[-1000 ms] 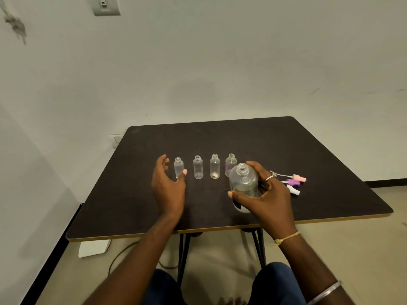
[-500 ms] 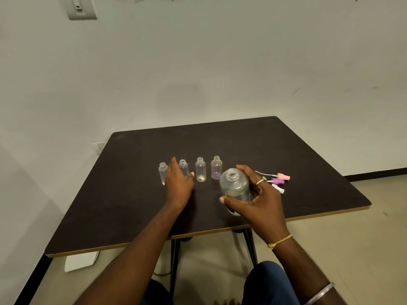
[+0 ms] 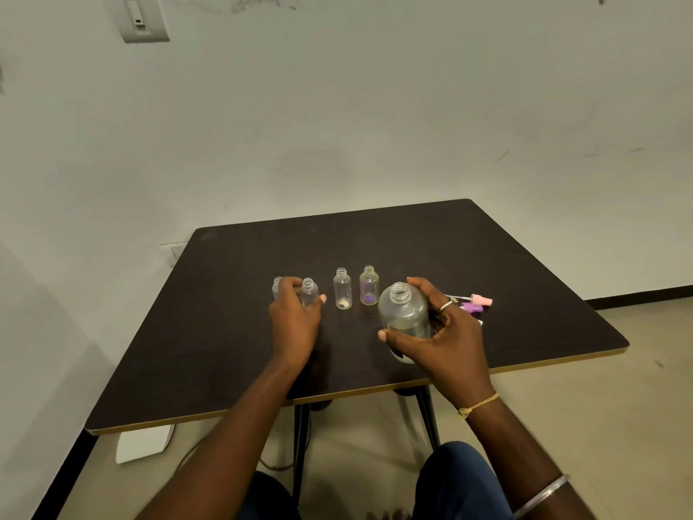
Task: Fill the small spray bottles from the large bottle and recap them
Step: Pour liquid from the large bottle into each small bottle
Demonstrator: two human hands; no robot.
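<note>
Right hand (image 3: pixel 446 339) grips large bottle (image 3: pixel 403 317); left hand (image 3: pixel 294 320) curls around second small bottle (image 3: pixel 309 292), contact unclear. Steady it, align necks, pour slowly.

Your large clear bottle (image 3: pixel 404 317): uncapped, tilted, a little liquid inside, near table's front edge | four small clear bottles (image 3: pixel 342 293): open, upright, one row behind it | spray caps (image 3: pixel 476 302): pink, purple, lying to its right

The left hand (image 3: pixel 294 320) covers most of the leftmost small bottle (image 3: pixel 277 287); the right hand (image 3: pixel 446 334) hides the white spray cap, and both forearms run off the bottom edge.
</note>
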